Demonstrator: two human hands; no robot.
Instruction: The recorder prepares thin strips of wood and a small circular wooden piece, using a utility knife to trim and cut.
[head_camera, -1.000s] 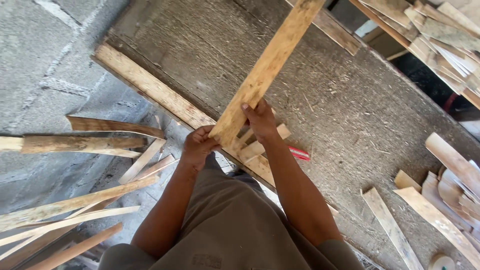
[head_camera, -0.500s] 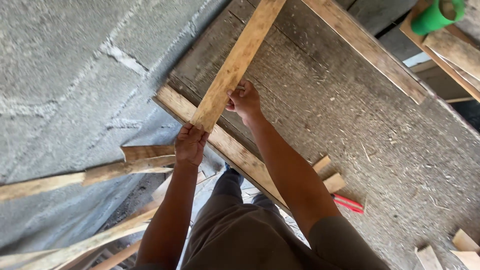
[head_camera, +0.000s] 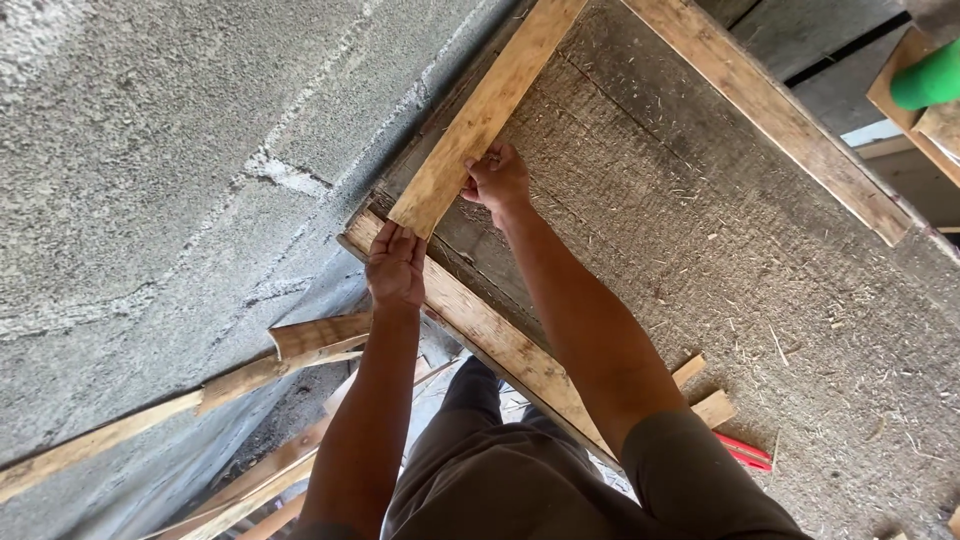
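A long pale wooden slat (head_camera: 480, 120) runs from the top edge down to the near corner of a rough grey board panel (head_camera: 720, 260). My left hand (head_camera: 397, 265) grips the slat's lower end where it meets a wooden batten (head_camera: 500, 340) along the panel's near edge. My right hand (head_camera: 497, 178) pinches the slat's right edge a little higher up. A second batten (head_camera: 770, 110) lies along the panel's far side.
A grey concrete block wall (head_camera: 170, 170) fills the left. Loose wood offcuts (head_camera: 250, 375) lie at lower left, with short pieces (head_camera: 712, 405) and a red object (head_camera: 745, 452) at lower right. A green object (head_camera: 925, 85) sits at top right.
The view has swung left and drawn closer. Both hands have carried the slat toward the panel's left corner, and its lower end now rests on the near batten.
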